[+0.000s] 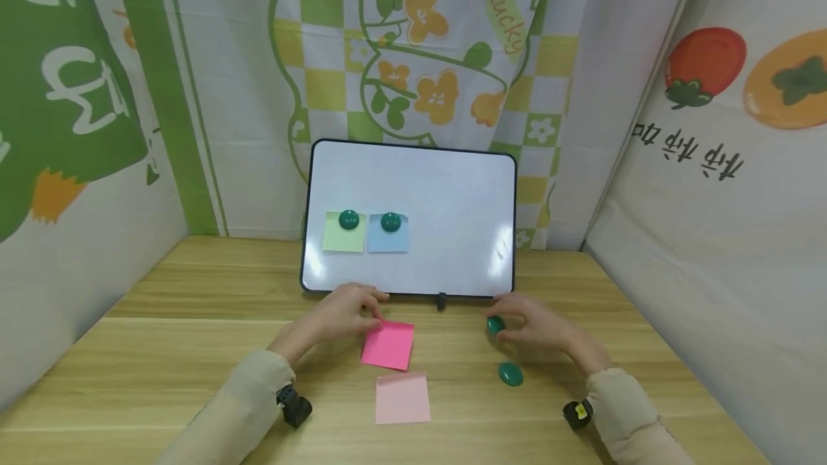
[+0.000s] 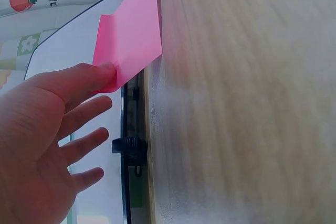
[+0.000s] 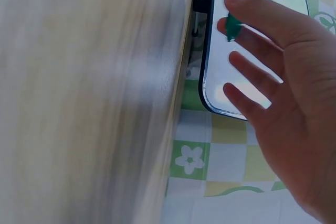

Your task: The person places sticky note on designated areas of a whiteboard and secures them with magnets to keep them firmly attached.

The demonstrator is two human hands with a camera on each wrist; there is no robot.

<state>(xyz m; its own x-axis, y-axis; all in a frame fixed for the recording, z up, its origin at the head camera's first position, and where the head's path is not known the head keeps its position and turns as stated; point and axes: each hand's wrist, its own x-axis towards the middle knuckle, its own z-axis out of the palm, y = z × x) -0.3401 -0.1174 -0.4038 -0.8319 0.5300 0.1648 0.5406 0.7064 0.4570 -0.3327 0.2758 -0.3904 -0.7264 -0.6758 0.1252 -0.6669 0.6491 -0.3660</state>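
Observation:
My left hand (image 1: 349, 313) pinches a bright pink sticky note (image 1: 390, 345) by its top corner, thumb on its face; the other fingers are spread in the left wrist view. The note (image 2: 131, 38) tilts up from the table there. My right hand (image 1: 536, 323) holds a green round magnet (image 1: 495, 325) between thumb and index finger, just in front of the whiteboard's lower right corner. In the right wrist view that magnet (image 3: 232, 27) is seen edge-on. Another green magnet (image 1: 510, 374) lies on the table below this hand. A pale pink sticky note (image 1: 403, 399) lies nearer me.
A whiteboard (image 1: 452, 199) with a black frame stands at the back of the wooden table (image 1: 194, 350). A light green note (image 1: 343, 239) and a blue note (image 1: 388, 241) are on it, each under a green magnet. A black clip (image 1: 441, 301) sits at its lower edge. Printed curtains surround the table.

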